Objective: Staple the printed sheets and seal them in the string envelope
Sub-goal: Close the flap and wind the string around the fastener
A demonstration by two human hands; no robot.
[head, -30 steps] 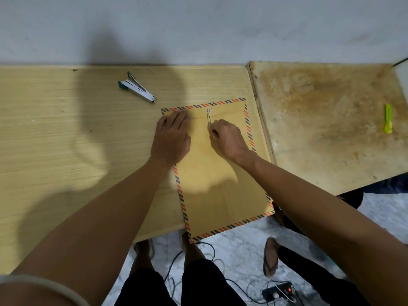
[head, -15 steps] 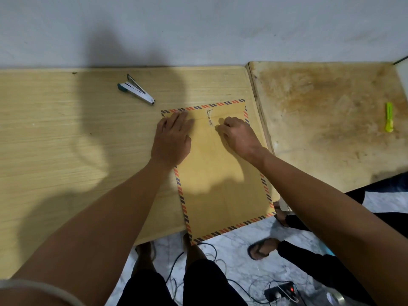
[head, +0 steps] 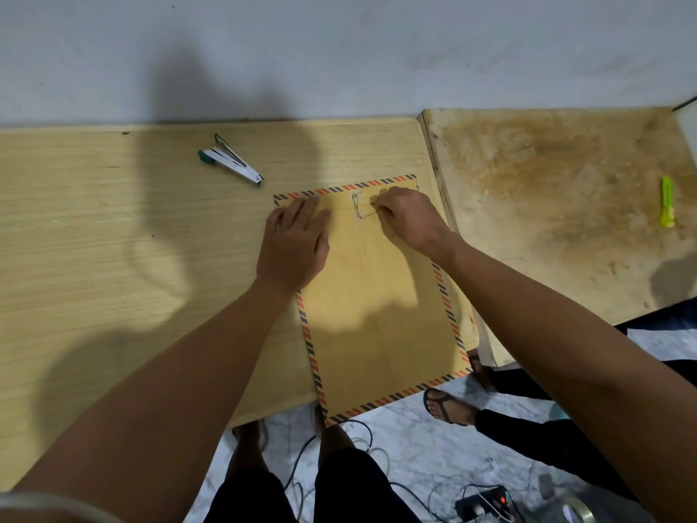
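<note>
The near edge of the string envelope [head: 381, 315] overhangs the front of the desk [head: 113, 258]; the rest lies flat on the desk top. No printed sheets are visible, so they are judged to be stapled and already inside.

The left hand [head: 292, 247] lies palm down on the upper left part of the envelope, fingers extended and holding nothing, pressing the envelope to the desk.

The right hand [head: 405, 215] is at the flap end, its grip pinched on the thin string [head: 367, 214], which runs taut from the closure buttons [head: 356, 206]. The string is looped between the two buttons; the number of turns cannot be told.

Farther back, the stapler [head: 230, 164] lies well apart from both hands.

Remaining, as judged: finish winding the string and release it.
</note>
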